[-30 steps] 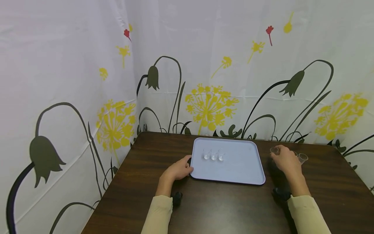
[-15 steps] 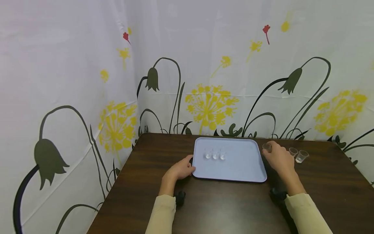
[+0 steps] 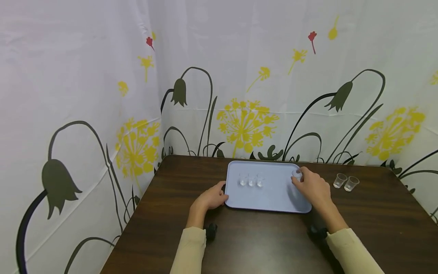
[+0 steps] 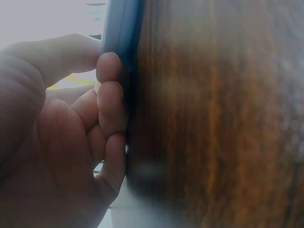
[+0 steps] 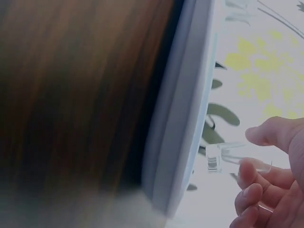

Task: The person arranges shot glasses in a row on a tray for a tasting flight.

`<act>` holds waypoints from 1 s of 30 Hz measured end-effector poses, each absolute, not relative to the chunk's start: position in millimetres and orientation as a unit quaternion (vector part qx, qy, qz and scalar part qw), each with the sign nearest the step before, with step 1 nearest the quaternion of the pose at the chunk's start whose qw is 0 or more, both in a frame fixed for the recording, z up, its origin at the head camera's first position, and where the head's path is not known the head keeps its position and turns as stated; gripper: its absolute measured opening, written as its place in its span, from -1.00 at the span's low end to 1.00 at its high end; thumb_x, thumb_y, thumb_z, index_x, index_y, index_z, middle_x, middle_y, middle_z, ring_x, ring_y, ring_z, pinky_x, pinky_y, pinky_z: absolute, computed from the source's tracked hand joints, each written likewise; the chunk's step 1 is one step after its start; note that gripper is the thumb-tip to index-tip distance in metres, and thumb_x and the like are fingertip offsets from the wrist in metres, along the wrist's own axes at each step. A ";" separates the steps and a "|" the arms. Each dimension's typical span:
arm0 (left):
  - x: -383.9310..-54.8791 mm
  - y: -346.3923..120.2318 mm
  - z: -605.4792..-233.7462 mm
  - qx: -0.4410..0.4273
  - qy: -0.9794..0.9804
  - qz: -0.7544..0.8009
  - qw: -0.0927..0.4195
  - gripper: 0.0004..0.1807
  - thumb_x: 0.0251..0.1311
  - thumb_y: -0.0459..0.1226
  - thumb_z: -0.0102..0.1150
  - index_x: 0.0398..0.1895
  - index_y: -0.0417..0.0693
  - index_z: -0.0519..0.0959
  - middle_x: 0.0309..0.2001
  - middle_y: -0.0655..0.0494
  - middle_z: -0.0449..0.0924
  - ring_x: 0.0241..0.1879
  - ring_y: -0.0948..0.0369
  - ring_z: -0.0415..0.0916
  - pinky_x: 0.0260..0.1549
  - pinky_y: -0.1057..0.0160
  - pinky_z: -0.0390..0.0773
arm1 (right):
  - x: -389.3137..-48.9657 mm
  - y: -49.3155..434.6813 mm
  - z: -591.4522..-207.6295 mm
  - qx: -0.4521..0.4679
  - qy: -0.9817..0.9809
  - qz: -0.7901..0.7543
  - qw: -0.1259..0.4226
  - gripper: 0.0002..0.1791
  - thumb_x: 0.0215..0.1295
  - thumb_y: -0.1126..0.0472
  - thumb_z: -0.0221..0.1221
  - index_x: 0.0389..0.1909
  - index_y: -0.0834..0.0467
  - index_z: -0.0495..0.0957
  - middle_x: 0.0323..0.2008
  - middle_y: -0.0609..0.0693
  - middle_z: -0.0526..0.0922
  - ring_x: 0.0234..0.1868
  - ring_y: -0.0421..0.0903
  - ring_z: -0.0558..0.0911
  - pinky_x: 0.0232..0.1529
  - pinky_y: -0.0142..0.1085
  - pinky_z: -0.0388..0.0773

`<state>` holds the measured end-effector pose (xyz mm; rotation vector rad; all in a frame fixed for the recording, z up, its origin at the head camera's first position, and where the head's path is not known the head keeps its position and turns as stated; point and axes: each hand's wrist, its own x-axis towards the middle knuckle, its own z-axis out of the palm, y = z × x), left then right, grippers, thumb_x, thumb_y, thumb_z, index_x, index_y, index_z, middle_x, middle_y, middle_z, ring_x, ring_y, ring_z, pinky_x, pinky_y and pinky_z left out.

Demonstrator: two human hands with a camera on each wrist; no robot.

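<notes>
A pale blue tray (image 3: 273,199) lies on the table. Three small clear shot glasses (image 3: 251,180) stand in a row on its left half. My left hand (image 3: 209,198) grips the tray's left edge; in the left wrist view the thumb is at the rim (image 4: 116,28) and the fingers curl at its underside. Over the tray's right part, my right hand (image 3: 314,187) pinches another clear shot glass (image 3: 296,174) between thumb and fingers. The right wrist view shows this shot glass (image 5: 213,159) with its thick base toward the tray, close above it.
Two more clear shot glasses (image 3: 345,182) stand side by side on the dark wooden table (image 3: 260,243), right of the tray. A white curtain (image 3: 239,49) with flower prints hangs behind the table and along its left side.
My right hand has carried a shot glass leftward from beside the other two to over the tray's right part. The left hand keeps its grip on the tray edge.
</notes>
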<state>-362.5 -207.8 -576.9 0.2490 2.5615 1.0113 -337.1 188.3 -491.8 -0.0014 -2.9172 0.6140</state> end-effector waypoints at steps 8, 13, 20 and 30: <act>-372.3 -212.0 -592.1 0.090 0.906 0.370 0.185 -0.12 0.38 -0.06 0.17 0.73 0.05 0.13 -0.52 0.19 0.66 -0.60 0.22 0.40 -0.55 0.22 0.37 | -340.3 167.7 -493.3 0.031 -0.974 0.214 0.063 -0.48 0.45 -0.16 0.26 0.22 0.10 0.64 -0.22 0.03 0.80 -0.38 -0.03 0.68 -0.47 -0.11 0.50; -349.0 -204.7 -558.0 0.083 0.909 0.367 0.180 -0.15 0.40 -0.10 0.14 0.72 -0.02 0.15 -0.53 0.17 0.62 -0.61 0.24 0.36 -0.55 0.24 0.33 | -340.5 155.5 -494.6 0.034 -0.972 0.226 0.045 -0.50 0.44 -0.16 0.27 0.22 0.07 0.66 -0.20 0.00 0.81 -0.33 -0.02 0.71 -0.42 -0.06 0.53; -373.1 -212.7 -594.6 0.096 0.904 0.373 0.185 -0.13 0.40 -0.05 0.17 0.73 0.08 0.13 -0.50 0.15 0.67 -0.60 0.21 0.39 -0.53 0.19 0.38 | -345.0 140.2 -497.1 0.050 -0.972 0.228 0.040 -0.51 0.44 -0.17 0.29 0.19 0.06 0.68 -0.21 -0.03 0.81 -0.27 -0.06 0.71 -0.37 -0.05 0.55; -370.9 -209.8 -587.7 0.094 0.904 0.371 0.192 -0.12 0.41 -0.08 0.16 0.75 0.05 0.10 -0.51 0.17 0.64 -0.60 0.22 0.38 -0.54 0.21 0.36 | -345.8 127.3 -499.4 0.059 -0.970 0.237 0.019 -0.53 0.43 -0.14 0.31 0.16 0.08 0.69 -0.18 0.03 0.85 -0.25 -0.03 0.74 -0.37 -0.13 0.56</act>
